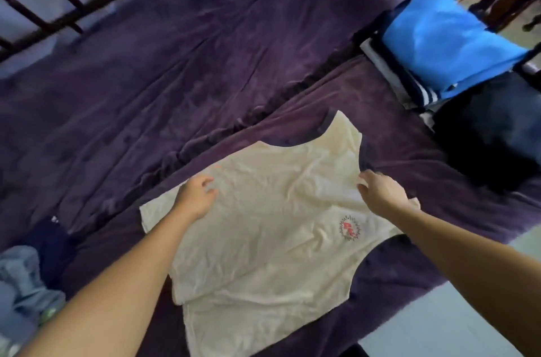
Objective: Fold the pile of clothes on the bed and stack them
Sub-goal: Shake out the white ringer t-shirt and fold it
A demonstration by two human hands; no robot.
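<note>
Lower left of the frame, crumpled jeans [23,277] wait unfolded; mid-frame a cream shirt [263,225] lies flat on the purple bed [146,78] — thin, wrinkled cotton, spread likely for folding. Curled onto it, the left hand [196,195] may pinch, I cannot tell; the right hand [380,192] pinches its edge, and upper right sits a blue-topped stack [445,34].

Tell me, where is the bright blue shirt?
The blue shirt lies at the upper right of the head view, on top of the folded stack by the bed's right edge, beyond the cream T-shirt.
</note>
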